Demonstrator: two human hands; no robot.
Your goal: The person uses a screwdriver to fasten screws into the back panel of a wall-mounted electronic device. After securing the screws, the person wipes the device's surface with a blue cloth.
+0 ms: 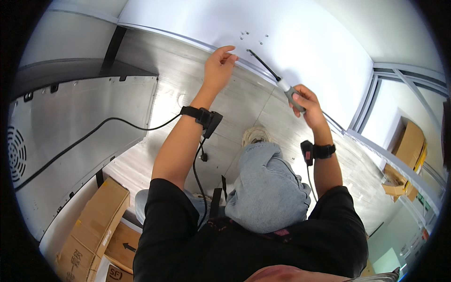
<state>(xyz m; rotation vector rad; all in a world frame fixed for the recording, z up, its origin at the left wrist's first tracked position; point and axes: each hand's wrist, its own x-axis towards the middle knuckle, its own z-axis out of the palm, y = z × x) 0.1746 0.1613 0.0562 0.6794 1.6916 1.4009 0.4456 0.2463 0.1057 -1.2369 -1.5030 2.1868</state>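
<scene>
My right hand (305, 105) is wrapped round the grey and white handle of a screwdriver (265, 65). Its dark shaft slants up and left over a white surface (300, 33), and the tip ends near a small dark spot, perhaps a screw. Several small screws (247, 33) stand or lie on the white surface just beyond the tip. My left hand (221, 68) hovers at the surface's near edge, left of the tip. Its thumb and index finger are apart with nothing visible between them; the other fingers are curled.
A metal cabinet panel (89, 108) with a round vent stands at left, cardboard boxes (94, 225) below it. From my left wrist strap (199, 115) a black cable (110, 119) runs left. At right are a metal frame (394, 160) and another carton (408, 150). My knee is between my arms.
</scene>
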